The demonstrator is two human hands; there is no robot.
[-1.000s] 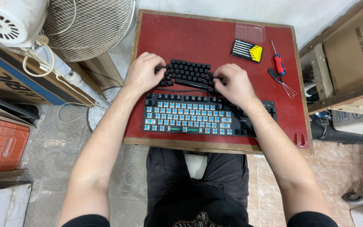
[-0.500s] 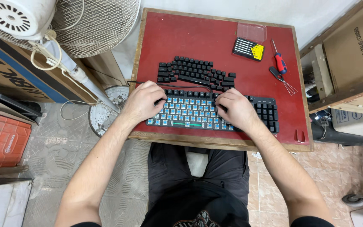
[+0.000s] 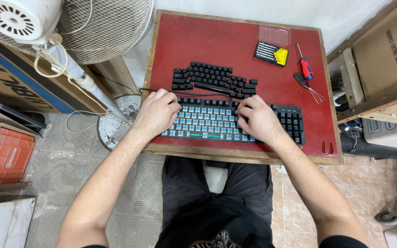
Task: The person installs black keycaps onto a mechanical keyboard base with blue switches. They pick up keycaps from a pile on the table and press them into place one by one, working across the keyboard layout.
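Observation:
A black keyboard point(image 3: 290, 120) lies near the front edge of a red table point(image 3: 235, 41); most of its caps are off, baring blue switches. My left hand point(image 3: 155, 115) rests palm down on its left end, fingers over the top row. Over the keyboard's middle sits my right hand point(image 3: 257, 120), fingers curled onto the switches. A pile of loose black keycaps point(image 3: 212, 79) lies just behind the keyboard. Its black cable point(image 3: 184, 93) runs between pile and keyboard.
A yellow-and-black bit set point(image 3: 271, 53), a red-handled screwdriver point(image 3: 305, 68) and a wire keycap puller point(image 3: 309, 88) lie at the table's back right. A white standing fan point(image 3: 47, 32) is at left, cardboard boxes point(image 3: 387, 55) at right, an orange crate point(image 3: 1, 154) on the floor.
Both hands have come back from the keycap pile to the keyboard near the front edge. In the last half second they shifted only slightly on it.

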